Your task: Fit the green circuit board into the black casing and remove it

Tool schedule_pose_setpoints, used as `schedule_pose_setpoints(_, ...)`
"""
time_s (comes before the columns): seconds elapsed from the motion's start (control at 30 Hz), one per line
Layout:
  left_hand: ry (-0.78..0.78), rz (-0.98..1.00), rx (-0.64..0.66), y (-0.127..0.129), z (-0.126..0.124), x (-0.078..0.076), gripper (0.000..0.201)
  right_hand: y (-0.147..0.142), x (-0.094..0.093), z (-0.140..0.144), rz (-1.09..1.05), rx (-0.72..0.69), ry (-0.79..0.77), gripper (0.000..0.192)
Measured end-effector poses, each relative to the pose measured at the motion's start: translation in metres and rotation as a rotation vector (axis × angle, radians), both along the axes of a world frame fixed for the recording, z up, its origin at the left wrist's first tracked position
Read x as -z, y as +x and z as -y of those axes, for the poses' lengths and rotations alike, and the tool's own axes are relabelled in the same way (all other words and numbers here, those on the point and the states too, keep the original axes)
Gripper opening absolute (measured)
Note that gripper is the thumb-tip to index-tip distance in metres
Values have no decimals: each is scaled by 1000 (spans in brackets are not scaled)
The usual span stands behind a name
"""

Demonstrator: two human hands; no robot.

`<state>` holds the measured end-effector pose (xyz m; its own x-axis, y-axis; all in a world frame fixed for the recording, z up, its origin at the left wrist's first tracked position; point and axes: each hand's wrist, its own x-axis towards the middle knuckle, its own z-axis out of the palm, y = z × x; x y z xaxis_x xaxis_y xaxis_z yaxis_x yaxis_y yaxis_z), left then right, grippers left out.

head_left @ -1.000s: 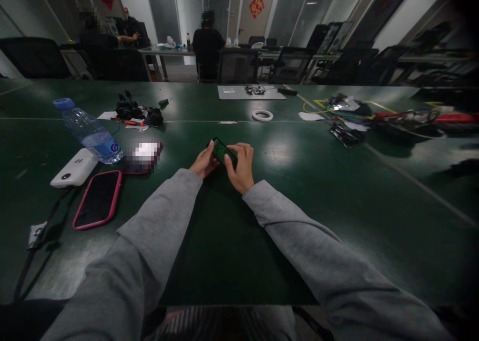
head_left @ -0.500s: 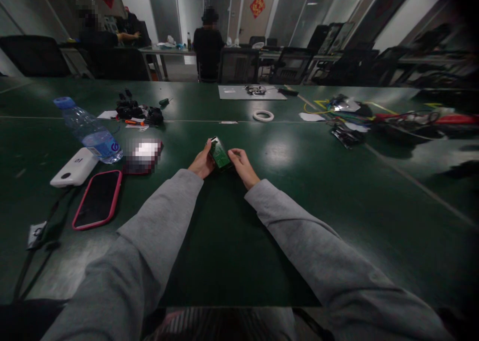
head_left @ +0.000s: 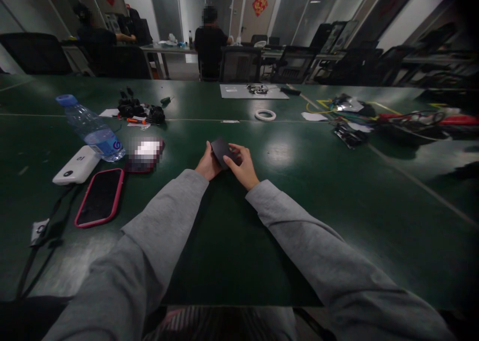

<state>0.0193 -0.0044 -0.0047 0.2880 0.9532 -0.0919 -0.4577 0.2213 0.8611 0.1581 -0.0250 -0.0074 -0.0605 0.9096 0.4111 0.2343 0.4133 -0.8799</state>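
Over the middle of the dark green table, both hands hold a flat, dark rectangular thing (head_left: pixel 221 149) with a plain matte black face towards me; its exact kind is unclear. My left hand (head_left: pixel 208 165) grips its left side, the thumb along the edge. On the right side, my right hand (head_left: pixel 243 167) has its thumb on the black face and its fingers curled around the far corner. The underside and most of the left fingers are hidden.
To the left are a tilted water bottle (head_left: pixel 93 131), a white power bank (head_left: pixel 77 166) with a cable, a pink-cased phone (head_left: pixel 100 197) and a blurred-out device (head_left: pixel 145 154). A tape roll (head_left: pixel 265 115) lies ahead, wires (head_left: pixel 348 106) at right. People sit beyond.
The held thing showed a shiny green face with light markings; now a matte black face shows. My right hand has moved from its edge onto that face.
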Motion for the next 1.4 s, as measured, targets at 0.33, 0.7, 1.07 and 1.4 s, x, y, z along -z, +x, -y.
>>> schedule_pose_setpoints(0.33,-75,74,-23,-3,3,-5,84,-9,-7,18,341,57,318,54)
schedule_pose_setpoints(0.7,-176,186,-47,2,11,-18,85,-9,-3,17,378,39,303,57)
schedule_pose_setpoints(1.07,-237,263,-36,-3,7,-14,80,-8,-5,18,312,73,389,45)
schedule_pose_setpoints(1.4,-280,235,-145,-3,7,-18,79,0,-1,8,70,136,259,44)
